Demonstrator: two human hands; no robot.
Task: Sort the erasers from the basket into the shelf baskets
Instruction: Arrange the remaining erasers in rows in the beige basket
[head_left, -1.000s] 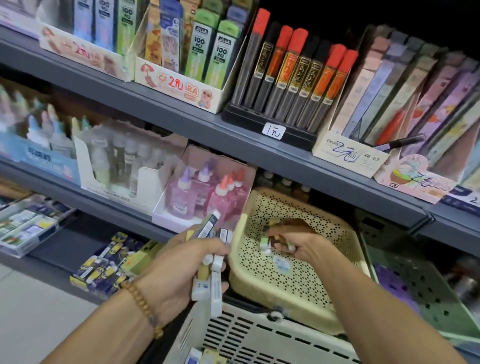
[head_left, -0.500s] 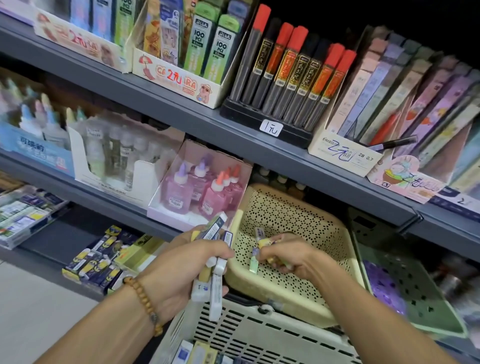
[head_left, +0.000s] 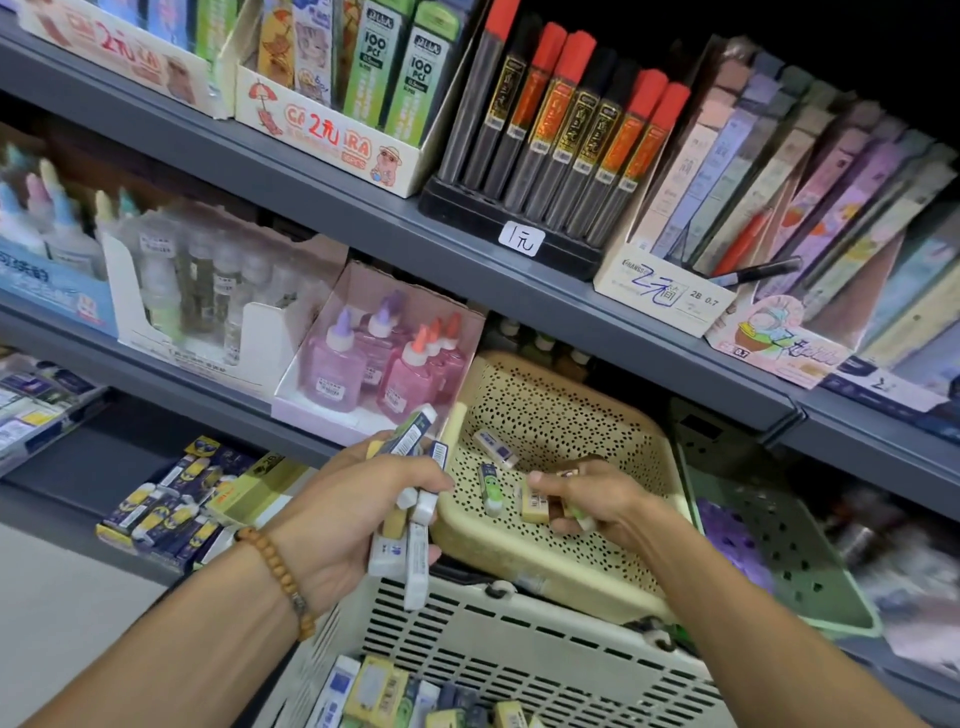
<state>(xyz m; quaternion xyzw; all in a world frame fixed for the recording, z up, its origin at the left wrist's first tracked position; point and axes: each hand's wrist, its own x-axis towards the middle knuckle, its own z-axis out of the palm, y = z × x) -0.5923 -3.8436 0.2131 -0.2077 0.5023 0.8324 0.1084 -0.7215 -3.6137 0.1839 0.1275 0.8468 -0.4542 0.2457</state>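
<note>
My left hand (head_left: 358, 509) grips a bundle of long erasers (head_left: 410, 530) in front of the cream perforated shelf basket (head_left: 561, 421). My right hand (head_left: 602, 501) is inside that basket and holds small erasers, a yellowish one (head_left: 535, 504) showing at its fingertips. Two loose erasers lie in the cream basket: a white and blue one (head_left: 496, 449) and a green one (head_left: 490, 489). Below my arms, the white slotted basket (head_left: 519, 639) holds several more erasers (head_left: 379, 691).
A green perforated shelf basket (head_left: 779, 535) stands right of the cream one, purple items inside. Pink glue bottles (head_left: 384, 358) sit in a box to the left. Pencil-lead tubes (head_left: 561, 124) fill the shelf above. Boxed erasers (head_left: 166, 509) lie lower left.
My right hand has drawn back toward the cream basket's front, and two erasers now lie loose in that basket. My left hand keeps its bundle, nearly still.
</note>
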